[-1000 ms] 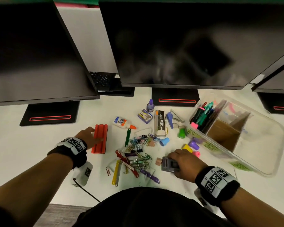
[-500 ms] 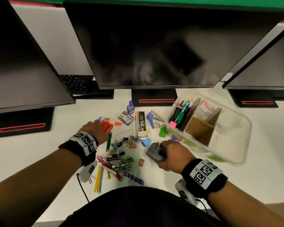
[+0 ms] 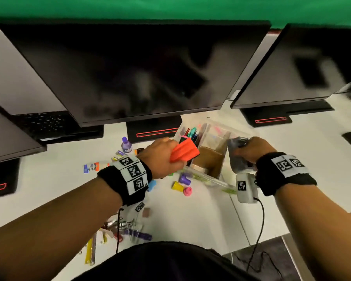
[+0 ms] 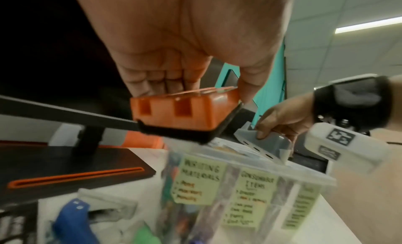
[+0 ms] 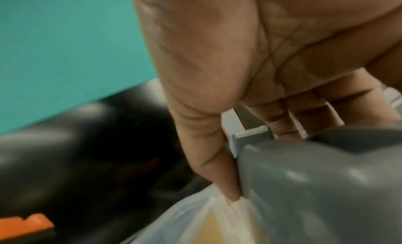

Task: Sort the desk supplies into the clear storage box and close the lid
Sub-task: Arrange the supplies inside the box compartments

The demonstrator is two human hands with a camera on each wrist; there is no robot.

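Holding over clear storage box [image 3: 211,177]: 2 items, 1 per hand. Left hand [image 3: 160,157] curled round orange eraser block [image 3: 183,152], black base underneath, thumb one side, fingers [image 4: 161,81] other; block above box's near-left section, over pens [image 3: 193,132]. Right hand [image 3: 251,150] wrapped round grey stapler [image 3: 236,157], thumb along its side in right wrist view; stapler above box's right part, touching or not, can't tell. Box on white table [image 3: 190,216], lid off, cardboard divider [image 3: 211,159] inside; yellow labels [image 4: 200,180] on near wall, first reads "WRITING MATERIALS". Loose on table, near box front: purple [image 3: 184,179], yellow [image 3: 177,186], pink [image 3: 187,192] small stamps/caps, type unclear. Left of left wrist: glue bottle [image 3: 93,166] lying flat, purple-capped bottle [image 3: 126,145] upright. Near front edge: clip pile [image 3: 126,228], blurred; yellow strip [image 3: 90,253]; small brown eraser [image 3: 146,212]. Behind all: dark monitors [image 3: 130,74] w/ red-lined bases [image 3: 154,130].
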